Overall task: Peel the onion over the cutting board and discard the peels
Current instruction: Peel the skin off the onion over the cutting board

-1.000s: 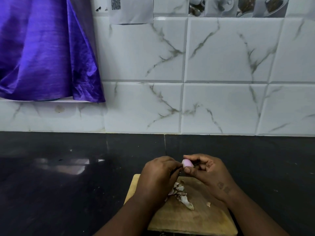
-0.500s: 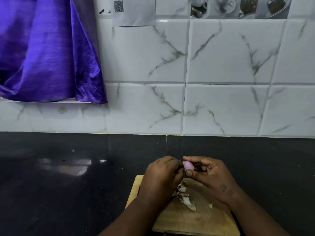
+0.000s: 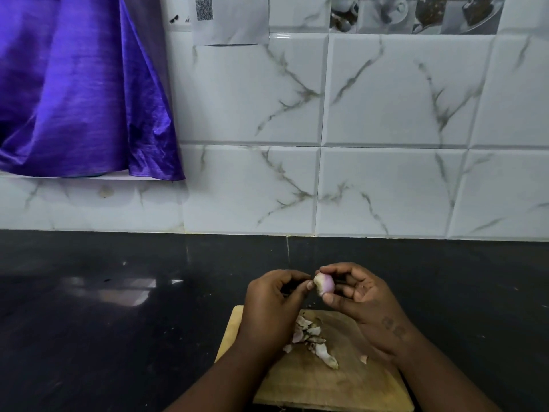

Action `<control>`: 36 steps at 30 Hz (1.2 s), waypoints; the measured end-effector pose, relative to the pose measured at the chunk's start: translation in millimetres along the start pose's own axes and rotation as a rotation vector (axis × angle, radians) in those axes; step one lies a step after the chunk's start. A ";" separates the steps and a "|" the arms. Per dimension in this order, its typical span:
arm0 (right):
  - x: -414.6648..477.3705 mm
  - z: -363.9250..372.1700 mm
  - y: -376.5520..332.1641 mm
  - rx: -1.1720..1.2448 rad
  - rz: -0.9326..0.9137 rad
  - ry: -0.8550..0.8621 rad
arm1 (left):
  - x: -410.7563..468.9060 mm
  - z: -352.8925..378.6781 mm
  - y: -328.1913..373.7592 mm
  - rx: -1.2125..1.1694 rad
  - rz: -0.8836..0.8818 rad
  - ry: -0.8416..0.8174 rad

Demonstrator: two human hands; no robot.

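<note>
A small pinkish-purple onion is pinched between the thumb and fingers of my right hand, above the far edge of the wooden cutting board. My left hand is beside it, its thumb tip touching the onion's pale end, the other fingers curled. A heap of pale and pink peels lies on the board below the hands, and one small scrap lies to their right.
The board sits on a dark, glossy counter that runs back to a white marbled tile wall. A purple cloth hangs at the upper left above a ledge.
The onion has turned in my right hand so its pale end faces the left thumb. Both hands sit a little apart compared with before; the peels on the board have not moved.
</note>
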State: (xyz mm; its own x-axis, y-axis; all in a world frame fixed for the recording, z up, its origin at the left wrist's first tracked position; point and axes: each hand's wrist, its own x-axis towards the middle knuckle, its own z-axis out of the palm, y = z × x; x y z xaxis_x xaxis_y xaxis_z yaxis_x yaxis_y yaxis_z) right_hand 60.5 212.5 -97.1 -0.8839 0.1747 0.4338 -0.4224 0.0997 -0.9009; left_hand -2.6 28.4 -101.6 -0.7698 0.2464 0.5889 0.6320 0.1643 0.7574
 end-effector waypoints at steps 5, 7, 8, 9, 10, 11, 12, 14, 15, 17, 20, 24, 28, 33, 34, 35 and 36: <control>-2.4 1.1 -3.4 -0.081 0.010 -0.015 | -1.5 -1.6 0.8 0.041 0.004 -0.024; -2.8 2.7 -5.9 -0.097 0.022 -0.012 | -1.7 -2.5 0.9 0.055 -0.003 -0.031; -2.9 3.5 -6.5 -0.102 0.025 -0.008 | -1.6 -2.9 1.2 0.067 -0.004 -0.030; -2.8 4.1 -6.9 -0.113 0.024 -0.002 | -1.5 -3.3 1.5 0.082 -0.002 -0.026; -3.0 4.8 -7.7 -0.129 0.020 0.009 | -1.2 -3.5 1.7 0.095 0.001 -0.026; -3.0 5.1 -8.2 -0.145 0.017 0.021 | -0.9 -3.4 2.3 0.105 0.005 -0.028; -3.4 5.5 -8.1 -0.157 0.016 0.030 | -1.3 -3.3 3.2 0.111 0.009 -0.031; -3.5 6.3 -8.0 -0.168 0.019 0.038 | -1.8 -3.0 4.3 0.116 0.022 -0.033; -3.6 6.7 -8.1 -0.161 0.021 0.039 | -1.6 -2.8 4.2 0.120 0.028 -0.029; -3.7 6.9 -7.0 -0.107 0.027 0.029 | -0.4 -2.1 2.0 0.080 0.019 -0.020; -2.7 7.8 -7.0 0.057 0.072 0.032 | 2.7 0.0 -0.9 -0.151 -0.102 -0.026; 0.1 9.8 -8.4 0.282 0.150 0.058 | 4.4 2.6 0.7 -0.395 -0.249 -0.029; 0.7 9.4 -7.3 0.299 0.153 0.057 | 3.7 3.3 1.6 -0.358 -0.202 -0.076; -0.8 8.6 -6.1 0.235 0.141 0.034 | 3.1 3.3 3.8 -0.323 -0.173 -0.079; -1.5 8.9 -7.3 0.215 0.134 0.027 | 3.7 3.2 3.7 -0.322 -0.170 -0.074; -2.2 9.1 -8.3 0.196 0.127 0.017 | 4.4 3.1 3.2 -0.321 -0.166 -0.070; -2.6 9.5 -8.9 0.179 0.121 0.010 | 5.0 2.9 2.5 -0.326 -0.164 -0.067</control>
State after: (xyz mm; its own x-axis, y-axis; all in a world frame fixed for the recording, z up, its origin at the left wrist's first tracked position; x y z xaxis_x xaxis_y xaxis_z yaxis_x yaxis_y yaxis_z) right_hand 64.6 201.9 -90.4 -0.9287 0.1843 0.3219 -0.3433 -0.0985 -0.9341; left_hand -4.6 32.8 -97.5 -0.8440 0.3060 0.4404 0.4306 -0.1030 0.8967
